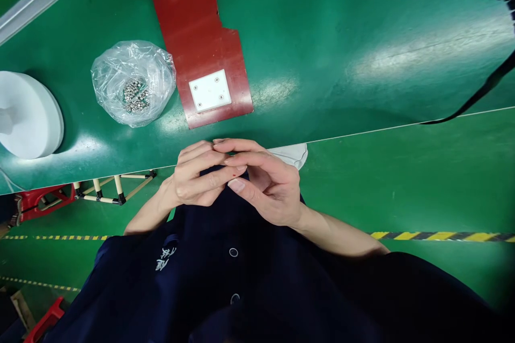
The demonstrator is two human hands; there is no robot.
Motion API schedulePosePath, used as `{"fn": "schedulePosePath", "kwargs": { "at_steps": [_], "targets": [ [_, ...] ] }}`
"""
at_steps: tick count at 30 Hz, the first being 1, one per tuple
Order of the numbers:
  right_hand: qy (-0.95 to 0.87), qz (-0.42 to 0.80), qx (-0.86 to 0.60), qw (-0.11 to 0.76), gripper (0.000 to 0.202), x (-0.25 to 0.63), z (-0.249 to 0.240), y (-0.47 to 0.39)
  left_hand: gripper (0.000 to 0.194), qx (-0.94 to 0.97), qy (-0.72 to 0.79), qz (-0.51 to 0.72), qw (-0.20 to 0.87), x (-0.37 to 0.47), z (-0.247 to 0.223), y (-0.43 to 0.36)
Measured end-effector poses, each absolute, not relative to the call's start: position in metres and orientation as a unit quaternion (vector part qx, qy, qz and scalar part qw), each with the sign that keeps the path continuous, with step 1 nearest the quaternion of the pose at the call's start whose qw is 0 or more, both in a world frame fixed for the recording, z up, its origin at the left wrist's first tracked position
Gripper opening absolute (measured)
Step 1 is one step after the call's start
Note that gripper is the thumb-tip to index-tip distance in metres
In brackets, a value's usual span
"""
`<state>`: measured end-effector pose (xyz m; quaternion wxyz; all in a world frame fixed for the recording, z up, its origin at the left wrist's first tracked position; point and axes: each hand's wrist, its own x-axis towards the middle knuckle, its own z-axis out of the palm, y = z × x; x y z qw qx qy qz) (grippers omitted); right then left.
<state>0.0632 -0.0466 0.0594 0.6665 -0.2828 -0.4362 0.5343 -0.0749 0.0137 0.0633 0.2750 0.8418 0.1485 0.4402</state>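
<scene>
My left hand [201,176] and my right hand [276,187] meet in front of my body, just off the table's near edge. The left fingers are stretched and slightly apart, and nothing shows in them. Between my right thumb and fingers lies a left fingertip, with a small red spot [234,175] on it. Beyond the hands, a white rectangular plate [210,91] with a metal insert near each corner rests on a red board [201,45]. To its left a clear plastic bag [156,67] stands opened, with many small metal parts [135,95] inside.
A white round container [46,112] stands at the left of the green table [306,21]. A black cable [478,94] hangs over the right side. Something white [295,154] juts out below the table edge. Red stools and a tube frame [119,187] are at lower left.
</scene>
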Motion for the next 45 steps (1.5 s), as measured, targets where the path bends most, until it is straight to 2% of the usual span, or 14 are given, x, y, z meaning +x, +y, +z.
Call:
{"fn": "schedulePosePath", "kwargs": {
  "at_steps": [12, 17, 20, 26, 32, 40, 43, 45],
  "targets": [
    [-0.444, 0.536, -0.309, 0.649, 0.023, 0.064, 0.06, -0.046, 0.015, 0.844, 0.162, 0.431, 0.275, -0.075, 0.063, 0.014],
    [-0.45, 0.508, -0.317, 0.662, 0.032, 0.06, 0.054, -0.047, 0.017, 0.848, 0.169, 0.417, 0.281, -0.076, 0.062, 0.013],
    [-0.491, 0.463, -0.363, 0.642, 0.035, 0.061, 0.052, -0.047, 0.017, 0.853, 0.177, 0.393, 0.295, -0.076, 0.062, 0.013],
    [-0.627, 0.262, -0.427, 0.597, 0.016, 0.068, 0.052, -0.042, 0.019, 0.875, 0.206, 0.335, 0.284, -0.079, 0.064, 0.013],
    [-0.659, 0.266, -0.42, 0.565, 0.011, 0.069, 0.055, -0.041, 0.023, 0.887, 0.203, 0.309, 0.276, -0.079, 0.063, 0.012],
    [-0.694, 0.25, -0.426, 0.523, 0.012, 0.072, 0.062, -0.042, 0.033, 0.927, 0.198, 0.272, 0.168, -0.08, 0.067, 0.014],
    [-0.713, 0.24, -0.431, 0.498, 0.008, 0.073, 0.061, -0.042, 0.024, 0.951, 0.184, 0.226, 0.103, -0.081, 0.07, 0.021],
    [-0.732, 0.22, -0.432, 0.478, 0.011, 0.072, 0.059, -0.041, 0.025, 0.965, 0.174, 0.185, 0.063, -0.081, 0.071, 0.027]
  ]
}}
